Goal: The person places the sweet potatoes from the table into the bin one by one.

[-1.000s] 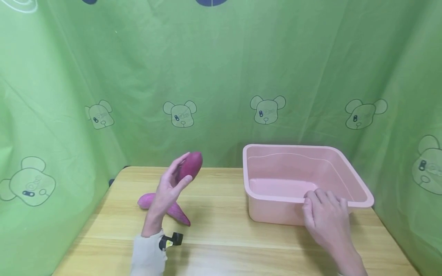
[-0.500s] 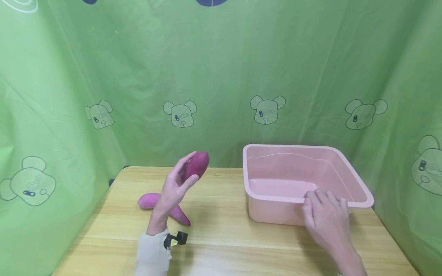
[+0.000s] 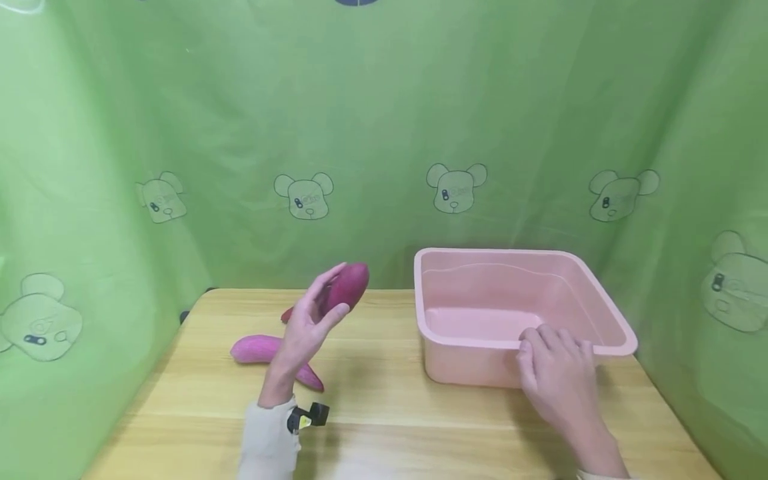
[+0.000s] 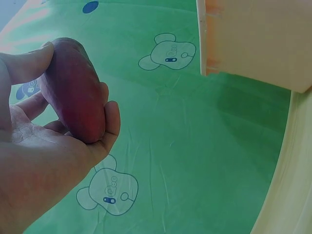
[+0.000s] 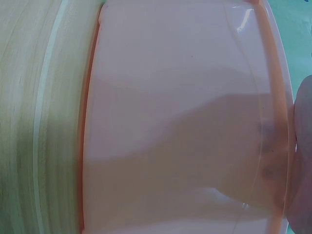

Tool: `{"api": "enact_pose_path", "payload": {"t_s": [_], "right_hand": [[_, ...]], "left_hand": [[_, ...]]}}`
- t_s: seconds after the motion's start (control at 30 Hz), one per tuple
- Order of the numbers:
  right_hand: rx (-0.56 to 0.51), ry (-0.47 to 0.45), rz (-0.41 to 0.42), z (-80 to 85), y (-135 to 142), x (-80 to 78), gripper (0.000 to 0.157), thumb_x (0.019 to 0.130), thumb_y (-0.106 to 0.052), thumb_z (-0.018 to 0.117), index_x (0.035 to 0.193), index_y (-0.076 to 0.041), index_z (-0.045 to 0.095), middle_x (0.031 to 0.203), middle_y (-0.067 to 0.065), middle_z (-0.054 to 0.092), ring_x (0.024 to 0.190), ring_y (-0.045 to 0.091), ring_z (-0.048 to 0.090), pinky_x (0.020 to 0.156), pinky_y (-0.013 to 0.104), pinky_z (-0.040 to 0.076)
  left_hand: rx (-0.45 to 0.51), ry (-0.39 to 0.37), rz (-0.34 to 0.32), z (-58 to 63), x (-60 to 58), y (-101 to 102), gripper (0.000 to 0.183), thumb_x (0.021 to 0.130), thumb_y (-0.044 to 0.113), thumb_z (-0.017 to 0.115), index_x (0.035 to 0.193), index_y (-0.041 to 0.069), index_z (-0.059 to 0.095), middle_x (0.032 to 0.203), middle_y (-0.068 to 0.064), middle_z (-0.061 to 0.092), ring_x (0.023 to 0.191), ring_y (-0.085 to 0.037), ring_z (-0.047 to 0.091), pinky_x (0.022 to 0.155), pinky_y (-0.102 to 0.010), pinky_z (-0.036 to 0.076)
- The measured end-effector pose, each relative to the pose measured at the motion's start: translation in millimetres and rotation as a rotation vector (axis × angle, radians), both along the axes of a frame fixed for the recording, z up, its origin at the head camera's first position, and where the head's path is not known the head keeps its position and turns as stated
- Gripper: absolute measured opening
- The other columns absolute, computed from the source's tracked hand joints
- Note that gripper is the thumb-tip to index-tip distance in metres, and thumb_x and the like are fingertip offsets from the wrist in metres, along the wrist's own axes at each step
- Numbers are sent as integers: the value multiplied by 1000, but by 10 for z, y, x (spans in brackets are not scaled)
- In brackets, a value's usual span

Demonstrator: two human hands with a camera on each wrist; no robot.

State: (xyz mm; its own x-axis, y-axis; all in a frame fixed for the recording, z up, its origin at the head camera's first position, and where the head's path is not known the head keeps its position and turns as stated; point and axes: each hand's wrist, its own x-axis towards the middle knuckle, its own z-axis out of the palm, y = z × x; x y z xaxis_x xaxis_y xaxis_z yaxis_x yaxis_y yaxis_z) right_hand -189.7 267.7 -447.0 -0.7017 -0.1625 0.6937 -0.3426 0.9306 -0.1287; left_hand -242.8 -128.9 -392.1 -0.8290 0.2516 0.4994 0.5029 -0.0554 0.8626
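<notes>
My left hand (image 3: pixel 305 333) holds a dark purple-red sweet potato (image 3: pixel 350 285) up above the table, left of the basin. In the left wrist view the thumb presses one side of the sweet potato (image 4: pixel 75 92) and the fingers curl round the other. A longer, pinkish-purple tapered root (image 3: pixel 257 349) lies on the table, its middle hidden behind my left wrist. Behind that hand the end of a dark red piece (image 3: pixel 287 315) shows. My right hand (image 3: pixel 561 380) grips the near rim of a pink plastic basin (image 3: pixel 468 363), fingers bent over the edge.
The basin stands at the right of the wooden table (image 3: pixel 384 440); its visible inside floor (image 3: pixel 474 321) is bare. A green curtain (image 3: pixel 372 133) with printed bear heads hangs round the back and both sides. A small black device (image 3: pixel 309 417) is strapped to the left wrist.
The left hand has moved right with the sweet potato, slowing lately. The dark red piece behind it has come into sight. The head view has shifted slightly; the right hand stays on the rim.
</notes>
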Motion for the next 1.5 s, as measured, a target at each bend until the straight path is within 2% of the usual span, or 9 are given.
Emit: {"api": "enact_pose_path", "payload": {"t_s": [0.27, 0.43, 0.63, 0.83, 1.5], "right_hand": [[3, 19, -7, 12, -7, -8, 22, 99, -20, 41, 90, -10, 58, 85, 8, 56, 79, 30, 48, 73, 49, 34], [4, -6, 11, 27, -77, -41, 21, 100, -21, 42, 90, -11, 58, 86, 7, 56, 82, 31, 49, 75, 51, 35], [-5, 22, 20, -11, -107, -65, 24, 100, -22, 40, 89, -10, 58, 86, 8, 56, 80, 31, 49, 74, 50, 35], [-1, 44, 15, -46, -57, -59, 27, 100, -24, 37, 89, -9, 57, 83, 8, 55, 77, 31, 47, 70, 46, 32], [-6, 42, 4, -31, 5, -15, 26, 100, -22, 39, 88, -10, 58, 82, 7, 54, 76, 29, 46, 72, 48, 33]], "left_hand": [[-7, 9, -45, 0, -38, 71, 64, 97, -2, 63, 156, 8, 41, 152, -19, 46, 136, -37, 49, 111, -41, 46], [-8, 32, -25, 6, -26, 43, 65, 96, -5, 63, 155, 8, 42, 151, -18, 46, 135, -36, 49, 110, -39, 47], [-17, 27, -31, 9, -19, 50, 64, 95, -5, 64, 155, 8, 42, 151, -18, 46, 135, -35, 50, 111, -39, 46], [-2, -2, -48, 22, -42, 156, 65, 94, -2, 67, 154, 9, 44, 149, -19, 47, 131, -37, 52, 107, -41, 49], [-46, 8, -71, 70, -137, 453, 64, 95, -1, 67, 154, 11, 45, 147, -18, 51, 128, -36, 56, 106, -43, 51]]}}
